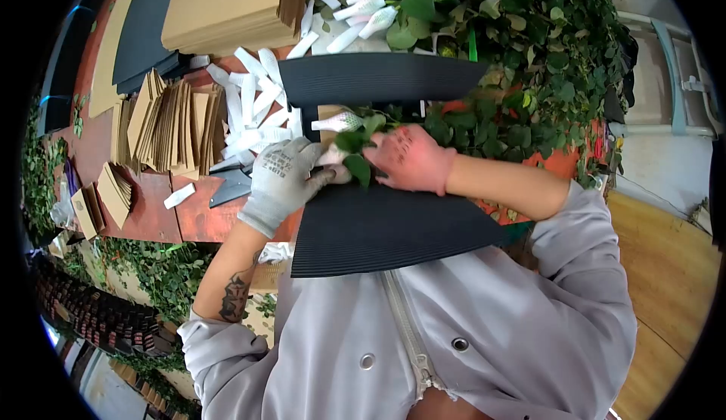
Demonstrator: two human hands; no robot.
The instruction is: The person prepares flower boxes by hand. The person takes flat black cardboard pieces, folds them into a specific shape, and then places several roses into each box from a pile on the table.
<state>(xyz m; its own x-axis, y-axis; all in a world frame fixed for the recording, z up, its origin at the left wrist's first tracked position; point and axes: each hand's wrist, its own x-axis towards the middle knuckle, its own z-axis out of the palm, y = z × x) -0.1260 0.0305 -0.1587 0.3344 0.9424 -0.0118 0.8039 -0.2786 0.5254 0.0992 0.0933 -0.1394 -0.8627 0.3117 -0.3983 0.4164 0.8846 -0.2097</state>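
A sheet of black corrugated paper (389, 227) lies in front of me, its far flap (378, 76) raised. Over its middle, my left hand (283, 174), in a grey glove, is closed around a pale flower head (333, 157) with its thumb bent over. My right hand (412, 159), in a pink glove, has curled fingers at the green leaves (359, 164) beside that flower; the stem under them is hidden. Just beyond lies another flower head in a white net sleeve (338, 122), on a piece of brown cardboard (327, 112).
Loose white net sleeves (253, 98) are heaped to the left, near folded cardboard pieces (170, 125). Behind them stands a stack of brown sheets (227, 7). Several sleeved flowers (367, 0) and a large mass of leafy stems (522, 49) cover the back right.
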